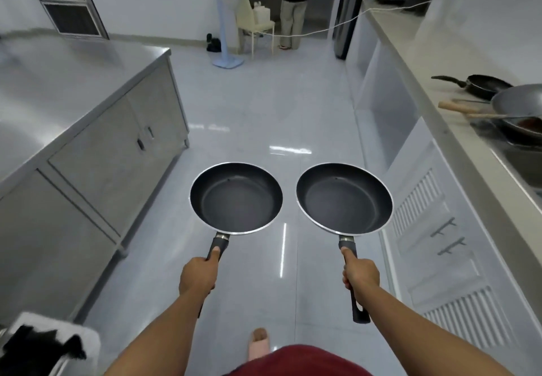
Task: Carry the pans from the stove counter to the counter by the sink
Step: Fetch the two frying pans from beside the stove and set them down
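Note:
Two black non-stick frying pans are held level over the tiled floor, side by side in the aisle. My left hand grips the handle of the left pan. My right hand grips the handle of the right pan; that handle's end sticks out below my fist. Both pans are empty and a small gap separates their rims. On the stove counter at the right lie a small black pan, a steel wok and a dark pan under it.
A steel cabinet counter runs along the left. White louvred cabinets line the right. Ahead stand a blue pedestal fan, a chair, a person at a far table, and a white cord strung across.

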A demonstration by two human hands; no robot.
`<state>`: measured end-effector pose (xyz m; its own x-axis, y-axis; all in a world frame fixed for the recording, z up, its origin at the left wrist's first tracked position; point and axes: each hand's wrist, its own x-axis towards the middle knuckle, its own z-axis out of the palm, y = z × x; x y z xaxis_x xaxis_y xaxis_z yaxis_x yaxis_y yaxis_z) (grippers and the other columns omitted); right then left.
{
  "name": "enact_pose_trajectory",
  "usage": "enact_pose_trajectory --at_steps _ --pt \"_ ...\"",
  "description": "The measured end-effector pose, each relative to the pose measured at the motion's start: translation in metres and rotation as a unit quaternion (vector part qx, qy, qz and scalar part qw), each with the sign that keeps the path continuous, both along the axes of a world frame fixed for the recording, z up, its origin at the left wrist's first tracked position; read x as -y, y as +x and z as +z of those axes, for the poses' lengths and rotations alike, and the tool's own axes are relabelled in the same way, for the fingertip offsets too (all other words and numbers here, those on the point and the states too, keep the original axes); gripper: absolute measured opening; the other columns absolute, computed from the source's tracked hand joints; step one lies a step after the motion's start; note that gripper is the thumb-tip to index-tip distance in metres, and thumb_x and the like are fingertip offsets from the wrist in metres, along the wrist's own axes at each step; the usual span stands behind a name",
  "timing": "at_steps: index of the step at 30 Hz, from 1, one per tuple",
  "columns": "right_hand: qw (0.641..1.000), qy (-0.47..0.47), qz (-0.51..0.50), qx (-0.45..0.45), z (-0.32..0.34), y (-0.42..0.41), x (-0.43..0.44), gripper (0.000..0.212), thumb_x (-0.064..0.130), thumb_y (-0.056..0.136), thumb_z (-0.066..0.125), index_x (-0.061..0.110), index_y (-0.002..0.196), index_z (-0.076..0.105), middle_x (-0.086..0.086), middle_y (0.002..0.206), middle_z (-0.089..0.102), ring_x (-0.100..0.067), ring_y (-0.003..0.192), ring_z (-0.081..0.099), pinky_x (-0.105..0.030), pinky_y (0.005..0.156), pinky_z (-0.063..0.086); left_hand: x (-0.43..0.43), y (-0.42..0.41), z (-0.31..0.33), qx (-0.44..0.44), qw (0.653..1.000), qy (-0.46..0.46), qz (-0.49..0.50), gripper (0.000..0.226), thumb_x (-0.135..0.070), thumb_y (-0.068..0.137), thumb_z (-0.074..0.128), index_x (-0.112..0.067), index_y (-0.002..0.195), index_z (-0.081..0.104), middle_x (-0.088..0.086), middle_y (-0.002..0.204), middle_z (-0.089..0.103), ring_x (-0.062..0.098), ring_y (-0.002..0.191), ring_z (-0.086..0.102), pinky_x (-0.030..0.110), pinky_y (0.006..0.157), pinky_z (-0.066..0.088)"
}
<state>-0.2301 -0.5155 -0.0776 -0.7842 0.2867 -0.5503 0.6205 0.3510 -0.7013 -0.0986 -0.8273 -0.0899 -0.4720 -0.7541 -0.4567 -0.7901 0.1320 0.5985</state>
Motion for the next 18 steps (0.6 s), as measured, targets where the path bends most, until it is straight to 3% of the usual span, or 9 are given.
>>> enact_pose_trajectory --at_steps 18 --pt "0.999 -0.003 -0.037 -0.011 0.006 -0.387 0.087 0.048 0.046 0.088 0.063 0.004 0.065 0.063 -0.007 0.049 0.061 -0.020 0.039 0.055 -0.027 0.045 0.047 0.103 -0.417 0.004 -0.013 0.999 0.029 -0.015 0.061 -0.058 0.094 0.046 -0.004 0.068 0.061 0.013 0.062 0.068 0.026 0.051 0.061 0.030 0.053 0.050"
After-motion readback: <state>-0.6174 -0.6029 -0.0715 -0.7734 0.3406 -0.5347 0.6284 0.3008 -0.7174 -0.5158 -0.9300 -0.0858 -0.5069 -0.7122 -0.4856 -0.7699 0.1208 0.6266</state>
